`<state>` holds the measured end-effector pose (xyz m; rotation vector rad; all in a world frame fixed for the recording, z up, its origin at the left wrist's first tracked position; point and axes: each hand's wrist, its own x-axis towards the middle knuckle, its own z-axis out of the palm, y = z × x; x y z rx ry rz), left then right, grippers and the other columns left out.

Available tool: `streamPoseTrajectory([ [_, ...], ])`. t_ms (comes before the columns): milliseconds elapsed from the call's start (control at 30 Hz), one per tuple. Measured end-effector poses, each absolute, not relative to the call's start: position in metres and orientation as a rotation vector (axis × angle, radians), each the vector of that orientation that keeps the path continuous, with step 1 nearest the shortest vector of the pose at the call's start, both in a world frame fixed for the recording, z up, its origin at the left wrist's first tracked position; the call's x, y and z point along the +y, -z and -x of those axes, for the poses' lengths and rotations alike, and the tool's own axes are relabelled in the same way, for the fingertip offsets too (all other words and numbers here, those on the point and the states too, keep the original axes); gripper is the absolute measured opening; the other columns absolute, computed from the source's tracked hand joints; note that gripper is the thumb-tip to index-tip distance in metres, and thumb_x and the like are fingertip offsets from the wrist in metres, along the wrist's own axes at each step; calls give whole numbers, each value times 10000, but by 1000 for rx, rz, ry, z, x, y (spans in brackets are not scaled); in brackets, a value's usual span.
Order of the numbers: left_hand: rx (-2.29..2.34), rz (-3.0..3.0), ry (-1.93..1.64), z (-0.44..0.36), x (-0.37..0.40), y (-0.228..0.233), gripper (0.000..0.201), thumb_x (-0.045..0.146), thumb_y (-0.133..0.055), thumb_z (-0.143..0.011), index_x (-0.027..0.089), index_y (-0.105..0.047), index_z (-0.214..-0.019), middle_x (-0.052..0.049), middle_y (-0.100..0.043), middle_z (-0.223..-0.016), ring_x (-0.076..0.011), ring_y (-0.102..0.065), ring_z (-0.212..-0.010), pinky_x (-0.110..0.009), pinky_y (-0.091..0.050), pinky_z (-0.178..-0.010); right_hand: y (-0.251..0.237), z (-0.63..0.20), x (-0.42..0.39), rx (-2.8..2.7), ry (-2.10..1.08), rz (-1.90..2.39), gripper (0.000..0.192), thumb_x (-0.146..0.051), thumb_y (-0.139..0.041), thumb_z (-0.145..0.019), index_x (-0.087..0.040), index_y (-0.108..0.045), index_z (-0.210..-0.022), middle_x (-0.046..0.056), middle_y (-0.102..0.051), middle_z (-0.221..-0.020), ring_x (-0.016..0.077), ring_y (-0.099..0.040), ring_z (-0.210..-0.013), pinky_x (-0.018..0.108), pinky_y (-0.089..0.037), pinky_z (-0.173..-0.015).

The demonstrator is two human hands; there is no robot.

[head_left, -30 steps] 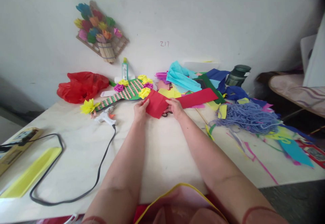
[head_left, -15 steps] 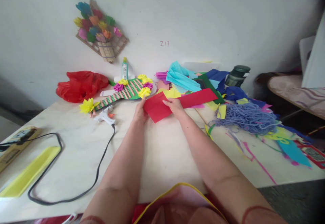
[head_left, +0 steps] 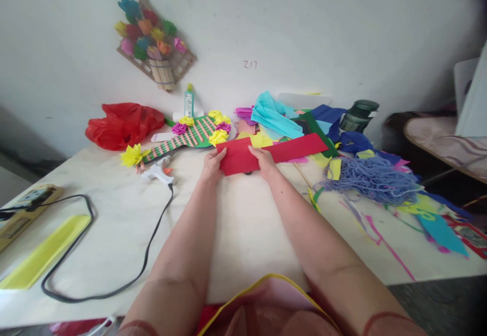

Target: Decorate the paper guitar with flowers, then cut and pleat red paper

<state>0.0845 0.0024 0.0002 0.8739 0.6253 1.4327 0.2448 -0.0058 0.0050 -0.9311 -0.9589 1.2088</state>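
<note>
Holding a folded red paper sheet (head_left: 240,156) between both hands, the person now has it lying almost level across the table (head_left: 243,234), where half a second ago it hung tilted with one corner pointing down toward the body. The left hand (head_left: 211,165) pinches the sheet's left edge, thumb on top; the right hand (head_left: 263,162) clamps the right part, fingers curled over the upper face. Both grips are closed on the paper. Squaring it up this way suggests the person is lining up edges for a crease, though that is a judgement only.

Beyond the grip, the red strip runs on to the right, toward a pile of coloured paper scraps (head_left: 289,120). Just past the left hand lies a striped paper guitar with paper flowers (head_left: 192,134), and nearer on that side a glue gun (head_left: 158,172) with its black cord (head_left: 114,255).

A small dark thing peeps out under the sheet's lower edge, between the hands; it cannot be identified. The fingertips beneath the paper are hidden, and whether the sheet touches the table cannot be told.
</note>
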Motion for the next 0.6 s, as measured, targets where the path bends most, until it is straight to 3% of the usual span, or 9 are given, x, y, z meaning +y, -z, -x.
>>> streamPoseTrajectory([
  [167, 614, -914, -1320, -85, -1, -5, 349, 284, -760, -598, 111, -666, -886, -106, -704, -855, -252, -643, -908, -354, -507, -829, -7, -250, -7, -971, -1351, 910, 331, -411, -768, -529, -162, -668, -724, 33, -690, -666, 202, -653, -689, 325, -502, -668],
  [333, 667, -836, -1302, -85, 0, -6, 365, 399, -709, -652, 120, -662, -882, -105, -701, -869, -250, -641, -910, -346, -513, -810, 1, -248, -2, -958, -1156, 1019, 301, -422, -757, -525, -181, -633, -655, -1, -658, -599, 199, -642, -693, 313, -496, -642],
  [433, 681, -914, -1278, -84, 1, -5, 341, 339, -753, -597, 110, -664, -835, -109, -701, -835, -258, -645, -889, -349, -517, -785, 3, -246, 0, -909, -1120, 994, 303, -426, -747, -533, -180, -626, -660, -1, -662, -621, 190, -638, -705, 310, -491, -656],
  [600, 717, -1000, -1301, -85, 1, -1, 326, 335, -769, -565, 114, -643, -769, -73, -687, -702, -189, -648, -658, -285, -515, -603, -1, -244, -4, -827, -1160, 974, 294, -404, -753, -512, -173, -596, -606, 5, -658, -616, 170, -621, -622, 287, -474, -599],
])
